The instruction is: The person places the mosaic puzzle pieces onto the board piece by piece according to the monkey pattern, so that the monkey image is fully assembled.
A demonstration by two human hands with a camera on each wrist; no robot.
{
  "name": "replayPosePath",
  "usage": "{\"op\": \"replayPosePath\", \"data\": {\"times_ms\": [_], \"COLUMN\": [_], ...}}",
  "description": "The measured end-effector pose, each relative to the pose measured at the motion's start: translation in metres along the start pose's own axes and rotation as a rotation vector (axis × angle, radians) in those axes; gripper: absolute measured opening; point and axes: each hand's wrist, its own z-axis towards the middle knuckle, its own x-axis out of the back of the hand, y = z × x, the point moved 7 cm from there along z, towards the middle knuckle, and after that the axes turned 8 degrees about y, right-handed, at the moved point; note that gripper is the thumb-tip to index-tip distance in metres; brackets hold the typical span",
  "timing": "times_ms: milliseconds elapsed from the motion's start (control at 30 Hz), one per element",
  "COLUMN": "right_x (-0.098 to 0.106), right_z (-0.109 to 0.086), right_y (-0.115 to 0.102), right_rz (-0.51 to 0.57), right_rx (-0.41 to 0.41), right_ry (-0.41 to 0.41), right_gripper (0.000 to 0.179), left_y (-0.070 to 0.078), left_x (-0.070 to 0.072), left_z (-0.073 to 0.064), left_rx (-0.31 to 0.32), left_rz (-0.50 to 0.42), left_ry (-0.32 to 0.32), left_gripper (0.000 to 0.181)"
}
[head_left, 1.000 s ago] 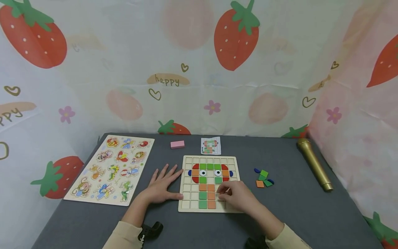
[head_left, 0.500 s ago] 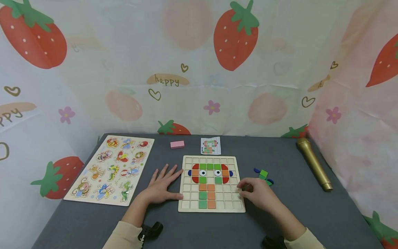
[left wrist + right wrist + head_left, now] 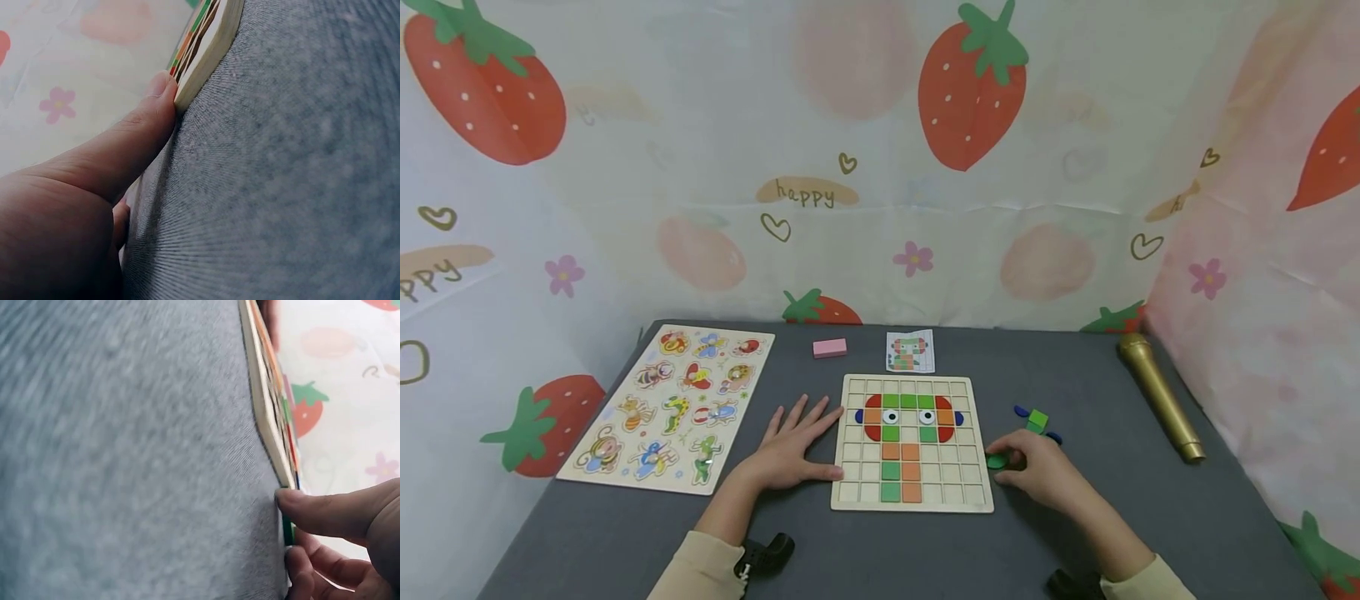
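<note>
My left hand [image 3: 786, 454] lies flat with fingers spread on the table, its thumb touching the left edge of the wooden grid board [image 3: 857, 473]. Coloured tiles on the board form a figure with two round eyes above a column of orange and green squares. Just off the board's right edge, my right hand [image 3: 1033, 467] has its thumb and fingers about a green piece [image 3: 997, 461] with a curved edge. In the right wrist view that green piece [image 3: 288, 530] shows between thumb and fingertips, low over the cloth.
Blue pieces [image 3: 1021, 411] and a green square [image 3: 1037, 419] lie behind my right hand, which hides others. A pattern card [image 3: 910, 351] and pink block [image 3: 830, 348] are beyond the board. An insect puzzle board [image 3: 673, 408] lies left, a gold cylinder [image 3: 1161, 400] right.
My right hand has moved right, from over the board to just past its right edge, and now has the green piece at its fingertips. The left hand has stayed put.
</note>
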Motion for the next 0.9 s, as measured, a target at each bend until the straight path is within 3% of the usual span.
{"op": "replayPosePath", "data": {"times_ms": [300, 633, 900], "right_x": [0.001, 0.012, 0.016], "right_z": [0.002, 0.002, 0.005], "right_y": [0.003, -0.002, -0.011], "right_rz": [-0.075, -0.145, 0.015], "right_rx": [0.067, 0.152, 0.088], "right_ry": [0.0, 0.117, 0.145], "right_gripper": [0.015, 0.012, 0.019], "left_y": [-0.001, -0.002, -0.001], "left_x": [0.0, -0.001, 0.0], "left_z": [0.0, 0.0, 0.0], "left_rx": [-0.001, -0.003, -0.009], "left_rz": [0.003, 0.005, 0.007], "left_ry": [0.002, 0.004, 0.005], "left_gripper": [0.1, 0.1, 0.1]}}
